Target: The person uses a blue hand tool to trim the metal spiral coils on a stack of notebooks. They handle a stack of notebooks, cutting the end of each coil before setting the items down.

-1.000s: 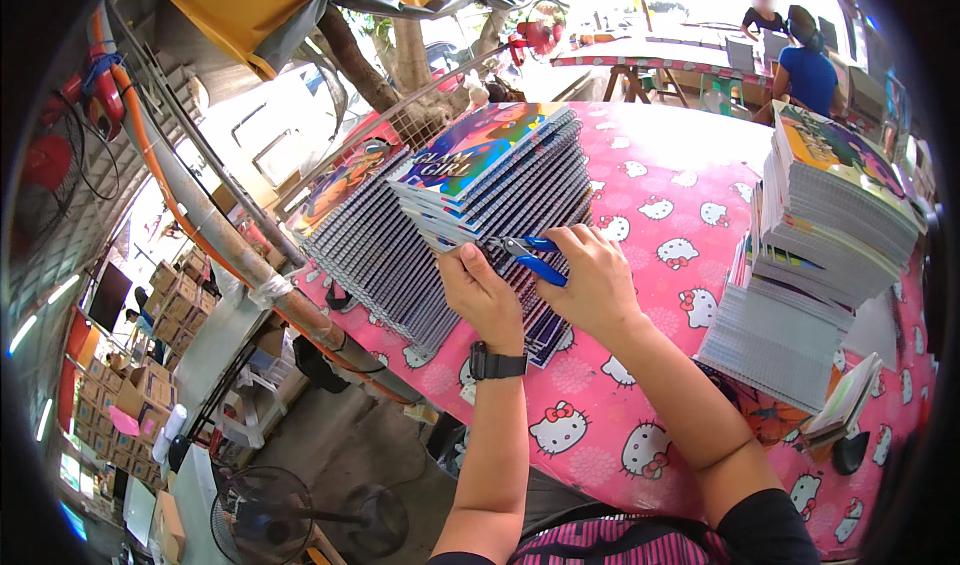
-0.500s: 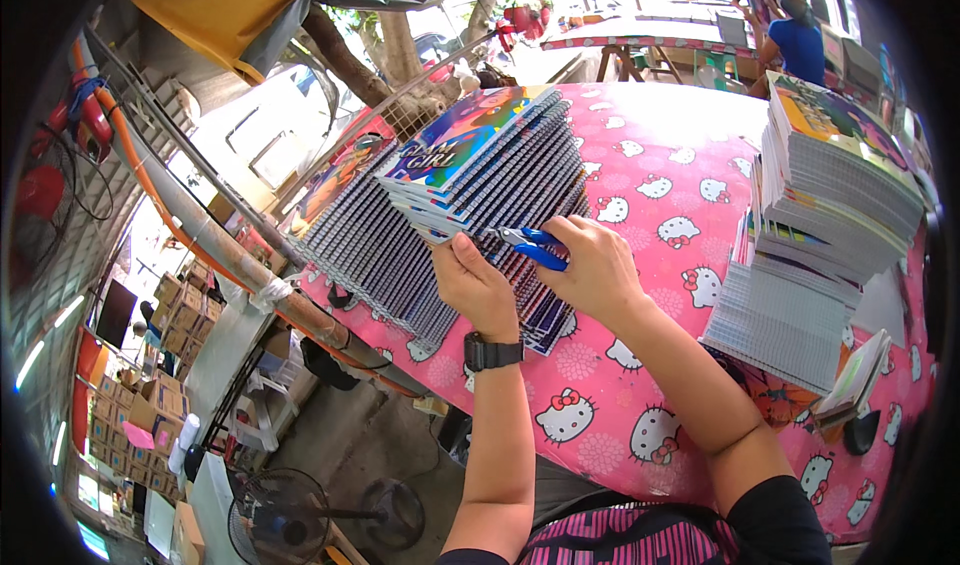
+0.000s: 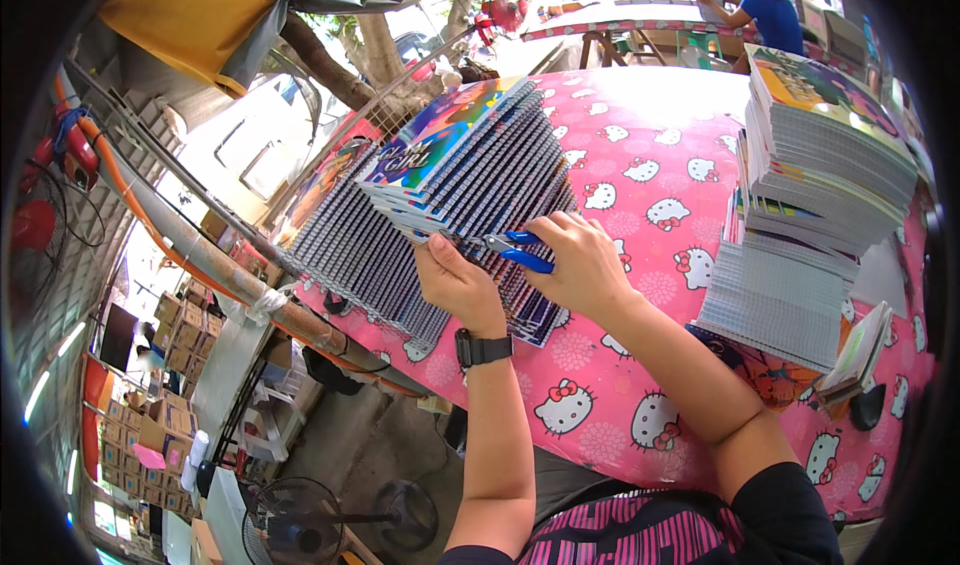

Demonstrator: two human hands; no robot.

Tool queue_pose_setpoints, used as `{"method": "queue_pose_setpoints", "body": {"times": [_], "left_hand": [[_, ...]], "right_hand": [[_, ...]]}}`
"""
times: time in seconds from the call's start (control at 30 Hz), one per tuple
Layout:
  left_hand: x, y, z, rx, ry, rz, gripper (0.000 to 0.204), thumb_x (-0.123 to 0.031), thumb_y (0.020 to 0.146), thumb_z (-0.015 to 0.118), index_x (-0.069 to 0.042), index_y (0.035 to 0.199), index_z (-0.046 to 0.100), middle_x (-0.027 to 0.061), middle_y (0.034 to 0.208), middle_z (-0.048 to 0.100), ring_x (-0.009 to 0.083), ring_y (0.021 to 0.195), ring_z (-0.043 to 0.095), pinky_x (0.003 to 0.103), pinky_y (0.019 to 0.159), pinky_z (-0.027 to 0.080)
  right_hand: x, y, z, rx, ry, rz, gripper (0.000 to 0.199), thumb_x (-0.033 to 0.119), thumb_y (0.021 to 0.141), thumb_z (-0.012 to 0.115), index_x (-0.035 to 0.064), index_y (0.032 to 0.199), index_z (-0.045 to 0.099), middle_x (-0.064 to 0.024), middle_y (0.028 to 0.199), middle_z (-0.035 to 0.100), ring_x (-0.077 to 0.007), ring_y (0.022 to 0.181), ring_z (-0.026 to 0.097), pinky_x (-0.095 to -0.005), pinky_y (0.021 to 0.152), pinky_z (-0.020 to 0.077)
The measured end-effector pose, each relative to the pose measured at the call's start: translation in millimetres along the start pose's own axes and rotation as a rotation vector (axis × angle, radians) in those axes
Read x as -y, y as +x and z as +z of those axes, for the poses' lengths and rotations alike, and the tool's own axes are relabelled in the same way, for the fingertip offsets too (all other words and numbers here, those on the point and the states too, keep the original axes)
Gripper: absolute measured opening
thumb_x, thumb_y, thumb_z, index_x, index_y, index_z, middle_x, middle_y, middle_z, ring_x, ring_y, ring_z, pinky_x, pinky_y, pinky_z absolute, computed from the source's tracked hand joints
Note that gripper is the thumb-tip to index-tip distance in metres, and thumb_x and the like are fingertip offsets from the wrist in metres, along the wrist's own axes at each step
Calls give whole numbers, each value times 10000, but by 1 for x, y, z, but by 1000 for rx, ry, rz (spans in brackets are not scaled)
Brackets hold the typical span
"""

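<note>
Mid-frame, my right hand point(image 3: 582, 265) grips blue-handled pliers point(image 3: 526, 259); my left hand point(image 3: 460, 287) touches spiral notebooks point(image 3: 490, 170), whether pinching I can't tell.

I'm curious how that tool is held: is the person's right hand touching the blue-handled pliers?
Touching. The head view shows the right hand gripping the blue-handled pliers by their handles, with no gap between.

Blue-shirted co-worker's arm point(image 3: 729, 13) now forward
</note>
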State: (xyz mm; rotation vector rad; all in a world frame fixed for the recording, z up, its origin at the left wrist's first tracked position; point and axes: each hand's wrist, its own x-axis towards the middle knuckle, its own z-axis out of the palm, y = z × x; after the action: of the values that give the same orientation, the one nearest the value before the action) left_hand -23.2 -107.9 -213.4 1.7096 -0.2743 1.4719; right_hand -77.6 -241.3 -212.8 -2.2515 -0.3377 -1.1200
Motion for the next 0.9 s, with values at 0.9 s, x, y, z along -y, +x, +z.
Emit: {"method": "queue_pose_setpoints", "body": {"times": [0.9], "left_hand": [[-2, -2, 0, -21, -6, -35, 461, -322, 1011, 372, 17, 707, 448, 120, 567, 415, 252, 473, 361, 378, 458, 304]], "right_hand": [[-1, -14, 0, 148, 3, 110, 339, 200, 631, 727, 92, 928, 605, -85, 782, 585, -289, 745, 593, -413, 698, 474]]}}
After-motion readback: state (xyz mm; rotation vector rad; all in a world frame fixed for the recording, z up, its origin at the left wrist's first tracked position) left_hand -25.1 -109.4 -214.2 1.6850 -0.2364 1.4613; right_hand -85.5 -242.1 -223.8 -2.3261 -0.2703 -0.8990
